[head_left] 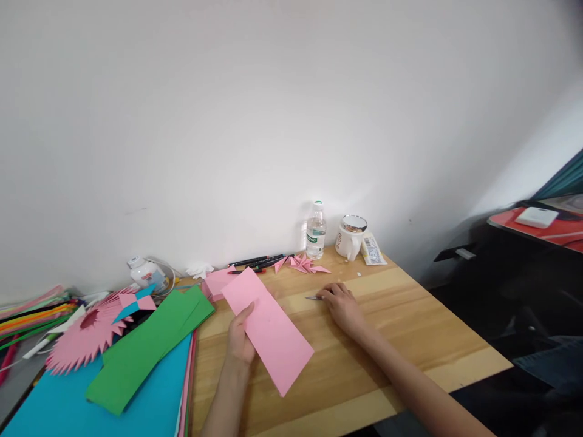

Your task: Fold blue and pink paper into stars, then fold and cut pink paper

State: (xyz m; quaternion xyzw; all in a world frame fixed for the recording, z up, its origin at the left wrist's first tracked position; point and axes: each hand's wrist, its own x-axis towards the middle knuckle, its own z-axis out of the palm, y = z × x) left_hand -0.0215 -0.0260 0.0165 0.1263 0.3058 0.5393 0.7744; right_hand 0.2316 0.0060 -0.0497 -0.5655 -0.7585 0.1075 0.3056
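Wooden table [432, 340] is spreading nearest; above it, a pink paper sheet [279, 340] is tilting, the left hand [242, 338] gripping its edge. The right hand [342, 306] is resting on the table, curling at a thin metal piece [313, 298]; whether gripping, I cannot tell.

Left hand [240, 341] grips pink sheet [277, 337], tilted over table [423, 346]. Right hand [344, 311] on table, metal tip [312, 298] at its fingers, rest hidden. Green strips [141, 352] on blue paper [150, 406], left. Bottle [316, 233] beside mug [348, 241], by wall [273, 121].
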